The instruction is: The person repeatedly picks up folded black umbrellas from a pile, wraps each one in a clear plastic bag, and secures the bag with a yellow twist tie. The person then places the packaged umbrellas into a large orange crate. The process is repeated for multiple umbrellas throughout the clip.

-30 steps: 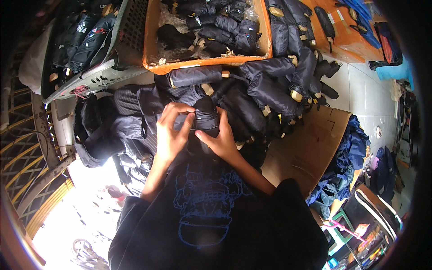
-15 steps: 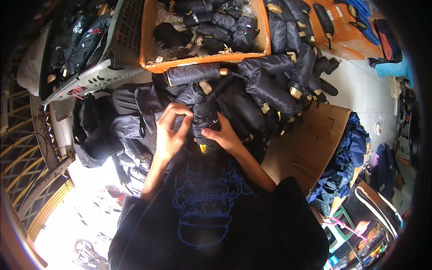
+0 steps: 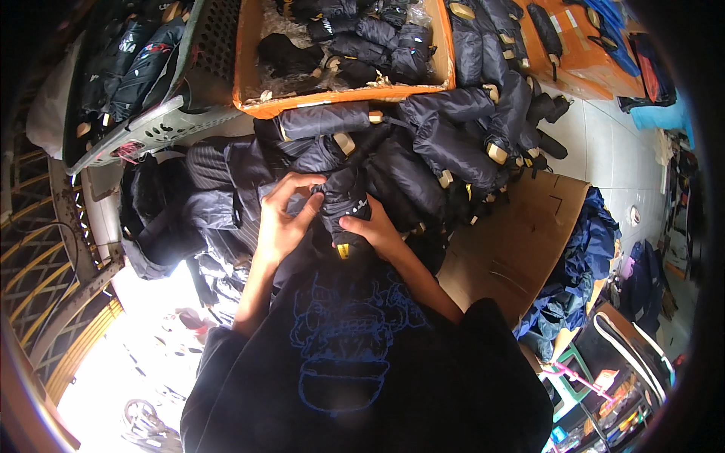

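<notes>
Umbrella (image 3: 343,189) is resting between your two hands, just in front of your shirt (image 3: 343,340), over the near side of a heap. That heap (image 3: 457,143) of black rolled bundles is spreading widest, probably lying there to stay within reach. Beyond it, an orange box (image 3: 332,103) is holding more bundles, its walls seemingly keeping them apart from the loose ones; a grey crate (image 3: 143,134) is doing likewise at the left. A cardboard sheet (image 3: 513,241) is lying beside the heap on the right.

Your right hand (image 3: 376,228) is gripping the umbrella from its right side, thumb lying across the near face and fingers disappearing behind, apparently steadying the roll. Your left hand (image 3: 285,219) is pinching the opposite edge between thumb and forefinger, seemingly keeping it snug; whether cloth or strap, you cannot tell.

Compared with a second ago, a yellow tag (image 3: 343,251) is now showing at the umbrella's near end, and small white print (image 3: 361,204) is appearing beside your right thumb. Both hands are keeping nearly the same hold.
</notes>
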A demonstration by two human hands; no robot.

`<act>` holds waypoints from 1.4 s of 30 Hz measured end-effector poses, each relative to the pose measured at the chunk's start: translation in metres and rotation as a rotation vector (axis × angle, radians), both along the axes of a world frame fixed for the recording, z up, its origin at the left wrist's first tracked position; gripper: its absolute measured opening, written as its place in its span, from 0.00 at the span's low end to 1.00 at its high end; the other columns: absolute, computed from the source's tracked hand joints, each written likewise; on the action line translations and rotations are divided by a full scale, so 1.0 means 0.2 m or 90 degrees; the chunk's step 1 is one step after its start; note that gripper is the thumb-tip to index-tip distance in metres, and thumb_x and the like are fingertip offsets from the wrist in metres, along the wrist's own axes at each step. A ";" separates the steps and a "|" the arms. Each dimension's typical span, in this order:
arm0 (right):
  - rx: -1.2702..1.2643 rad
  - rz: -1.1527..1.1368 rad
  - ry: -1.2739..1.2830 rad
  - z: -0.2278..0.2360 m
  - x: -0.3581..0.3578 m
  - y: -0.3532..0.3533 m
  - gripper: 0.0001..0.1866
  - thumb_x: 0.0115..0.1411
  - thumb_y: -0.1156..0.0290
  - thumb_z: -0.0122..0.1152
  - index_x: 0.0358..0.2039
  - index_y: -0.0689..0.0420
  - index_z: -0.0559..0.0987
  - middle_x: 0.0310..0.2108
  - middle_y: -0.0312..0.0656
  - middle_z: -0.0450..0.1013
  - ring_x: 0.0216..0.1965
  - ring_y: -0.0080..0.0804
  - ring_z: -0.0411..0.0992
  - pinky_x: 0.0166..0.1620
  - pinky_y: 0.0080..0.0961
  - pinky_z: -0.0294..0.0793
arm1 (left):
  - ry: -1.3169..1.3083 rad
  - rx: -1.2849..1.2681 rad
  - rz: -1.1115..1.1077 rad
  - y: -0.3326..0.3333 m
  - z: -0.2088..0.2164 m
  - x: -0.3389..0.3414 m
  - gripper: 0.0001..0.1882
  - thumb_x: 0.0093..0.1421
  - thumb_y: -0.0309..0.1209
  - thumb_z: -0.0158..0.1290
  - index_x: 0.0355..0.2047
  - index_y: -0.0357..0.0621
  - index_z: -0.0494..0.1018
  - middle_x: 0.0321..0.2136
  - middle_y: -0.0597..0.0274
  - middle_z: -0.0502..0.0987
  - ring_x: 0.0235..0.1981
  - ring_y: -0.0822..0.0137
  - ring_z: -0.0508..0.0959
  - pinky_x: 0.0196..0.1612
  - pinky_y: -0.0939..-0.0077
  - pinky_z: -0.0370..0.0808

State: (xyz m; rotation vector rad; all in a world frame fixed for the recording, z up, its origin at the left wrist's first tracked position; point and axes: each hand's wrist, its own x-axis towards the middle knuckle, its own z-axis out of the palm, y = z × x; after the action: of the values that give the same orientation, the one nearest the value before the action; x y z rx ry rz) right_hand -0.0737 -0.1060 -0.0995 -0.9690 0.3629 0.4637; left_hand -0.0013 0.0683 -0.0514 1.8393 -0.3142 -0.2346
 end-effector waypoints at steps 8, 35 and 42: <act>0.163 0.024 0.004 0.01 0.07 -0.06 0.21 0.64 0.60 0.56 0.51 0.61 0.70 0.39 0.41 0.74 0.36 0.29 0.76 0.41 0.26 0.77 | -0.012 -0.043 -0.056 0.00 -0.02 -0.01 0.09 0.54 0.16 0.57 0.36 0.37 0.77 0.32 0.58 0.79 0.32 0.67 0.79 0.38 0.76 0.74; 0.182 -0.010 0.013 -0.07 0.01 -0.03 0.37 0.59 0.58 0.63 0.63 0.56 0.57 0.48 0.44 0.68 0.43 0.32 0.72 0.40 0.34 0.80 | -0.162 0.058 -0.156 -0.01 -0.11 0.00 0.08 0.53 0.27 0.62 0.28 0.37 0.75 0.37 0.58 0.73 0.42 0.55 0.69 0.48 0.63 0.66; 0.148 -0.076 0.007 -0.07 -0.01 -0.08 0.33 0.59 0.51 0.59 0.54 0.63 0.64 0.36 0.52 0.74 0.28 0.45 0.78 0.29 0.37 0.81 | -0.165 0.020 -0.047 -0.08 -0.12 -0.06 0.06 0.54 0.25 0.61 0.31 0.39 0.76 0.39 0.58 0.77 0.44 0.56 0.72 0.50 0.65 0.68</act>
State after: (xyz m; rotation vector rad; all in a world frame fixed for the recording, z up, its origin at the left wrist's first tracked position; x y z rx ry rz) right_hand -0.0752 -0.1222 -0.1145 -0.7146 0.3664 0.3931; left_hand -0.0133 0.0521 -0.0757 1.8926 -0.5610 -0.0512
